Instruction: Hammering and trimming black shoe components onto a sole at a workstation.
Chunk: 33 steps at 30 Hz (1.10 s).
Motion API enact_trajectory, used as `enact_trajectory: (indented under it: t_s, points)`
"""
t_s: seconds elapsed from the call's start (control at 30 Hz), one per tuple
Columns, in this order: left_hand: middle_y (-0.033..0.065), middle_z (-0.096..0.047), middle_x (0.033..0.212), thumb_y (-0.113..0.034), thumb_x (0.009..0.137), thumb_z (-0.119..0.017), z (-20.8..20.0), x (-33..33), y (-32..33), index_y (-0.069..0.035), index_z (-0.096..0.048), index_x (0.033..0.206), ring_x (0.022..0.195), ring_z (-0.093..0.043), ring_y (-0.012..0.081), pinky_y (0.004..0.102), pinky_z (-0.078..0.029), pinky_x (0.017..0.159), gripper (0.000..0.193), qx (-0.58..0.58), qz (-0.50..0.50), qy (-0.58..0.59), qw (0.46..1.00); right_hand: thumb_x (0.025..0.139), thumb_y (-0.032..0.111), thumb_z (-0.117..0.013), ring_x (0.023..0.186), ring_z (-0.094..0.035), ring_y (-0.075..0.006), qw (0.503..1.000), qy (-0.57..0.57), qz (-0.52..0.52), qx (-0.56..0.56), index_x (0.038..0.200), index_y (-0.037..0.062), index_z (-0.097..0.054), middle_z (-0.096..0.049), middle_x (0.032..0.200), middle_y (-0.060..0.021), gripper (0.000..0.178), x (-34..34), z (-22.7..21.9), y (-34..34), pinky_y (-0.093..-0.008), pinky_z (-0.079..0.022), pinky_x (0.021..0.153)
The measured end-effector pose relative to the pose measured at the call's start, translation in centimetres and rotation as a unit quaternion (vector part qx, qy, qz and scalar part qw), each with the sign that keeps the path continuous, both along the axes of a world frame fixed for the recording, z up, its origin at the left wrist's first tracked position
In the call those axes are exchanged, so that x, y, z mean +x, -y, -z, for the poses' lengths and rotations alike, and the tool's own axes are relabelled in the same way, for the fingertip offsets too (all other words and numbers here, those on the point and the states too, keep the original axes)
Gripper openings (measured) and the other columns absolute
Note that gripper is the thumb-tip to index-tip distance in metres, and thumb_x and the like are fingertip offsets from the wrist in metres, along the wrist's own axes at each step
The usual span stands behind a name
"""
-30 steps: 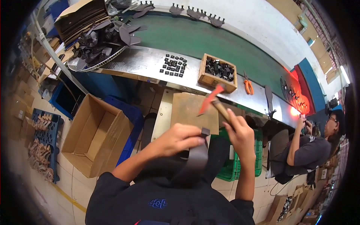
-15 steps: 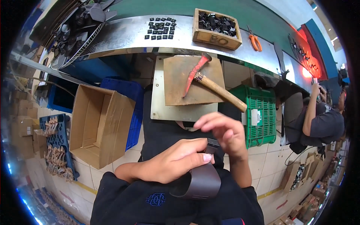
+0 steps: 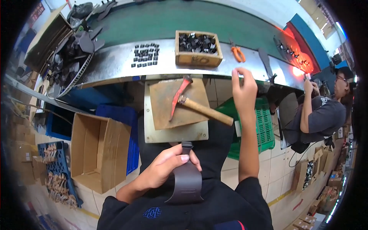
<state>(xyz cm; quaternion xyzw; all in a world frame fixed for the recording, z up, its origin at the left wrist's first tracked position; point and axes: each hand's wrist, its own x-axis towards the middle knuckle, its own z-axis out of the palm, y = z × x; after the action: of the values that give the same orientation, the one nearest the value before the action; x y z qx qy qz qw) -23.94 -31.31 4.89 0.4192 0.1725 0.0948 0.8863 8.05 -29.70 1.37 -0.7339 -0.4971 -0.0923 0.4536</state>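
My left hand (image 3: 165,166) grips a dark leather strap piece (image 3: 187,183) over my lap, thumb pressing on its upper part. My right hand (image 3: 243,89) is stretched out toward the metal shelf (image 3: 115,61), fingers apart and holding nothing, close to the orange pliers (image 3: 238,53). A hammer (image 3: 191,105) with a red head and a wooden handle lies on the brown board (image 3: 165,111) in front of me. A wooden box (image 3: 198,48) of small black parts stands on the shelf, with rows of black parts (image 3: 145,53) to its left.
An open cardboard box (image 3: 97,151) and a blue crate (image 3: 119,119) stand on the floor at my left, a green crate (image 3: 264,126) at my right. A seated person (image 3: 314,115) works at the right. A green conveyor belt (image 3: 161,19) runs behind the shelf. Dark leather pieces (image 3: 73,46) pile far left.
My right hand has let go of the strap and reached forward to the shelf. My left hand still holds the strap over my lap. Before that the hammer was laid on the board.
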Motion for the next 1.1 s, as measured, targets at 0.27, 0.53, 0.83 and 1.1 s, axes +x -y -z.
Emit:
enact_trajectory:
  t_s: [0.27, 0.53, 0.83, 1.1]
  points:
    - [0.0139, -0.069, 0.103, -0.027, 0.102, -0.045, -1.4, -0.8, -0.2, 0.001, -0.061, 0.105, 0.098, -0.064, 0.0186, 0.0313, -0.048, 0.090, 0.032, 0.060, -0.089, -0.029, 0.994, 0.092, 0.045, -0.060, 0.101, -0.060, -0.0426, 0.955, 0.194, 0.142, -0.171, 0.114, 0.0050, -0.062, -0.063, 0.108, -0.0222, 0.045, 19.2, 11.0, -13.6, -0.0544, -0.044, 0.093]
    - [0.0117, -0.067, 0.101, -0.027, 0.102, -0.048, -2.4, 1.1, -1.8, 0.000, -0.060, 0.103, 0.095, -0.064, 0.0161, 0.0300, -0.048, 0.089, 0.030, 0.042, -0.098, -0.055, 0.993, 0.099, 0.036, -0.050, 0.112, -0.056, -0.0194, 0.754, -0.575, -0.280, 0.153, 0.097, 0.0106, -0.060, -0.059, 0.124, -0.0092, 0.027, 9.2, 1.5, -5.2, -0.0340, -0.045, 0.094]
    - [0.0119, -0.066, 0.102, -0.026, 0.101, -0.047, -2.0, 3.0, -2.1, 0.001, -0.059, 0.103, 0.097, -0.060, 0.0166, 0.0310, -0.046, 0.089, 0.029, 0.055, 0.029, -0.028, 0.998, 0.086, 0.013, -0.073, 0.081, -0.067, -0.0161, 0.729, -0.421, -0.403, -0.360, 0.091, -0.0039, -0.066, -0.063, 0.126, -0.0174, 0.019, -2.4, -9.0, 10.9, -0.0280, -0.054, 0.071]
    - [0.0135, -0.064, 0.101, -0.026, 0.099, -0.050, -1.7, 2.8, -1.4, -0.001, -0.059, 0.101, 0.099, -0.062, 0.0213, 0.0337, -0.047, 0.090, 0.027, 0.040, 0.068, -0.017, 0.997, 0.083, 0.009, -0.074, 0.106, -0.060, -0.0367, 0.822, -0.184, -0.355, -0.405, 0.080, -0.0008, -0.057, -0.060, 0.120, -0.0195, 0.020, -5.2, -11.1, 12.3, -0.0411, -0.047, 0.092]
